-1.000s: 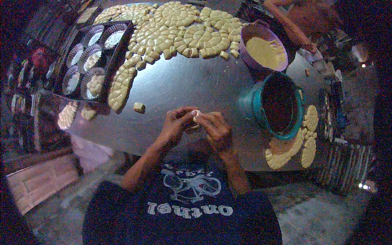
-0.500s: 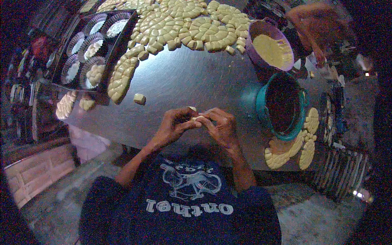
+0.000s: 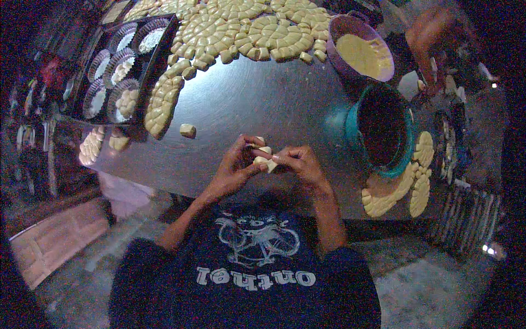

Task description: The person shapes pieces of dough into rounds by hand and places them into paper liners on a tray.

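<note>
Low over the table's near edge, my two hands meet around small pieces of pale dough. My left hand [image 3: 236,164] is curled round a dough piece [image 3: 265,149], with more dough showing at its fingertips. My right hand [image 3: 303,166] pinches the edge of another bit of dough [image 3: 271,165] against the left hand's thumb. What lies inside the left palm is hidden. A single dough lump [image 3: 188,130] rests on the metal table [image 3: 257,104], up and left of my hands. Beyond it spread many cut dough pieces [image 3: 211,35], packed in rounded clusters.
A dark tray [image 3: 143,90] at the far left holds several fluted cups, some with dough balls. On the right stand a purple bowl [image 3: 334,52] of yellow filling and a teal bucket [image 3: 353,129]. More dough [image 3: 389,192] lies beside the bucket. A co-worker's arm [image 3: 424,46] is at far right.
My hands have parted slightly, baring more of the dough between the fingers. My right hand has shifted a little outward. The co-worker's arm has moved. The whole view has shifted slightly.
</note>
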